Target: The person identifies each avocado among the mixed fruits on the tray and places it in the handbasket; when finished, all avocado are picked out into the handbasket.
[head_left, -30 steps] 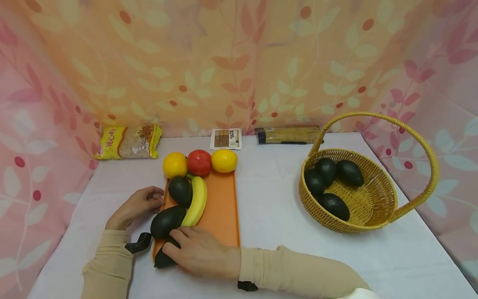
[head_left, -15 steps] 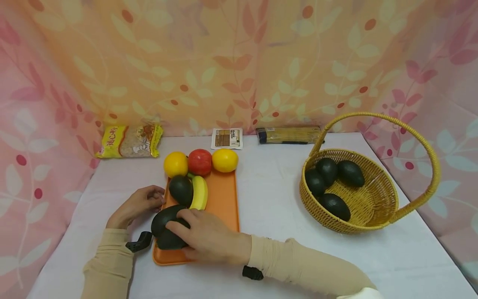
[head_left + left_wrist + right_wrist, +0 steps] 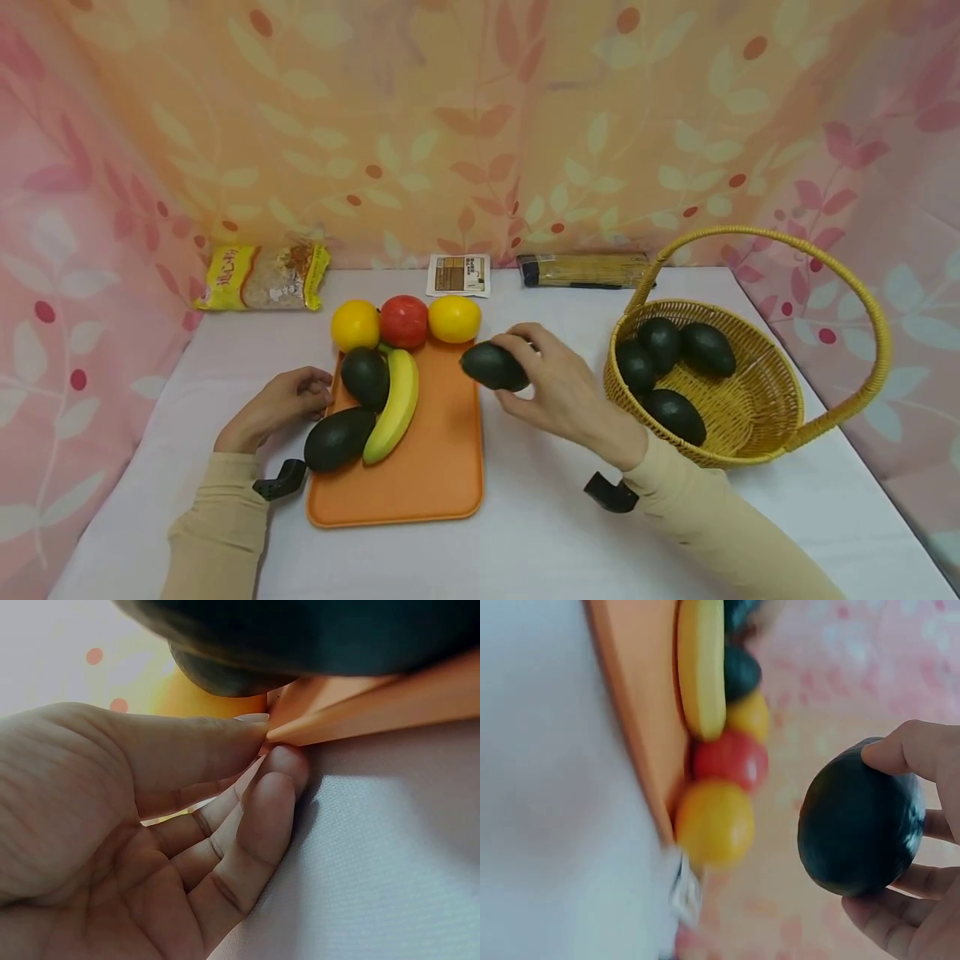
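Observation:
My right hand (image 3: 558, 387) grips a dark green avocado (image 3: 495, 365) in the air over the right edge of the orange tray (image 3: 420, 500). The right wrist view shows thumb and fingers around that avocado (image 3: 861, 821). At the tray's left side, my left hand (image 3: 281, 408) pinches the rim; in the left wrist view the thumb (image 3: 202, 746) lies above the tray edge (image 3: 360, 720), with fingertips below it. On the tray, two more avocados (image 3: 340, 439) lie beside a yellow banana (image 3: 393, 408). An orange (image 3: 356, 326), a red apple (image 3: 404, 322) and a lemon (image 3: 454, 319) line its far end.
A wicker basket (image 3: 780, 392) with a tall arched handle (image 3: 873, 333) stands on the right, several avocados inside. Along the back lie a yellow food bag (image 3: 262, 277), a small white packet (image 3: 459, 276) and a pack of noodles (image 3: 585, 271). Patterned curtains surround the white table.
My right hand has lifted an avocado from the tray's near left corner and carried it right and away from me, towards the basket. The left hand has stayed at the tray's edge.

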`<state>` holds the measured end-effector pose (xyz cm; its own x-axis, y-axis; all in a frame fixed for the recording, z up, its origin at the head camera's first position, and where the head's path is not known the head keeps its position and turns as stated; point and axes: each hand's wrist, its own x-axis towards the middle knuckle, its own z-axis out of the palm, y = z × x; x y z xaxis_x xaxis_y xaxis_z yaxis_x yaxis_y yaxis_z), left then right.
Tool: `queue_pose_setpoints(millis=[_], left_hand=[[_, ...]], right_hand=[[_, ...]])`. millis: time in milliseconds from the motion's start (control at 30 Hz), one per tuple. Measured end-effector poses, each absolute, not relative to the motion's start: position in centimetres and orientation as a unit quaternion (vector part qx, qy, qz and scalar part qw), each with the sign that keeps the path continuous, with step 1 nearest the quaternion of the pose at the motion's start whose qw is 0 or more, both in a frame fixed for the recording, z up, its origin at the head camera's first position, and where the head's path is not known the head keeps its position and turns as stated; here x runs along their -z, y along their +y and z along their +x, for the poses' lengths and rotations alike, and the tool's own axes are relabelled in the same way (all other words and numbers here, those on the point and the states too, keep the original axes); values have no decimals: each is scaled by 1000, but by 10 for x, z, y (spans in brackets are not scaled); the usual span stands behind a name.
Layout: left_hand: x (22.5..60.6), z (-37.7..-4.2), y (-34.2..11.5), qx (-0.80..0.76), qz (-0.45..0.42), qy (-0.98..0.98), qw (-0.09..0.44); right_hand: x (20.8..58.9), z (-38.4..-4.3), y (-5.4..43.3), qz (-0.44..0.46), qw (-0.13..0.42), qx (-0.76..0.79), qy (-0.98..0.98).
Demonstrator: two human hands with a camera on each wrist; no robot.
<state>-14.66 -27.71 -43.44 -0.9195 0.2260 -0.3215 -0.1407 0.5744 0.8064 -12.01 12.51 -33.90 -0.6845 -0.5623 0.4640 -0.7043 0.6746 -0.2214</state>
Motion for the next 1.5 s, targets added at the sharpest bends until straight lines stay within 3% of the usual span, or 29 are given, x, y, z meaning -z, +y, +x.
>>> queue_pose_setpoints(millis=[300,433,633,900,1333,1500], left_hand=[[429,-147,-276,-477,39,856,195],[430,-148,-278,-477,47,857,188],[431,-150,-281,-471,43,862,183],[435,-150,-282,-462,36,866,187],[438,-148,-279,-466,30,863,193],[438,-148,-280,-468,25,861,200]], right_hand=[[319,-119,235,186,204,-189,-942],[313,-113,280,125,167,-153,-966],[311,-112,323,89,69,-86,-990],[321,-114,343,103,-50,-4,-993],[343,-118,350,155,-92,10,-984],[346,-118,353,153,-133,10,-979]])
